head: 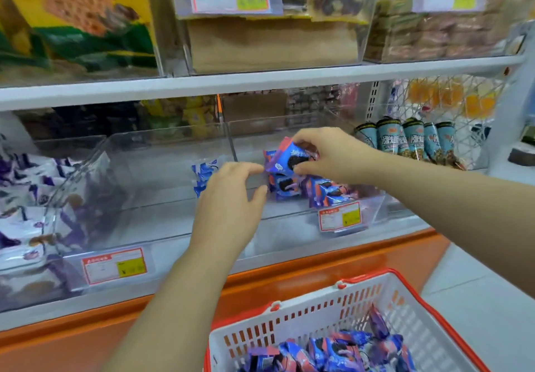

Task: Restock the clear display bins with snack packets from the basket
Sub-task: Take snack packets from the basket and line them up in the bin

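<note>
Nearest the camera, the white basket (304,300) held a heap of blue-and-pink snack packets (333,351), so by my judgement restocking was well short of done. Above it, on the lower shelf, the right-hand clear display bin (292,215) had only a short row of the same packets (321,190) along its front. The right hand (335,154) hung over that row, fingers and thumb curled round one packet (285,157) held just above the others. The left hand (228,204) was loosely spread and gripped nothing, its fingertips just beside the packet's lower corner. The step in hand looked like placing; the next move would call for lowering the packet into the row, letting go, then returning to the basket.
</note>
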